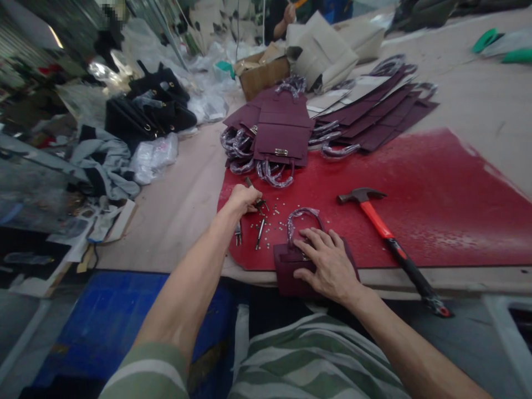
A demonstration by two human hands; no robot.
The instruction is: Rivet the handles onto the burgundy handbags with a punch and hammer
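My left hand [244, 198] is closed round a small metal pronged punch [261, 206] above the red mat, its prongs sticking out past the fingers. Another pronged tool [238, 234] and a thin metal rod [260, 234] lie just below, among several tiny metal pieces [277, 209]. With fingers spread, my right hand [326, 263] rests flat on a burgundy handbag piece [286, 274] at the table's front edge. The piece's plastic-wrapped handle [305, 213] points away from me, and my hand covers part of its middle.
A claw hammer [384, 230] lies right of my right hand, its grip overhanging the edge of the red mat [436, 210]. Farther back are stacked burgundy bag pieces [282, 130], a cardboard box [265, 77] and black bags [155, 102]. Another person's hand [290, 14] shows at the top.
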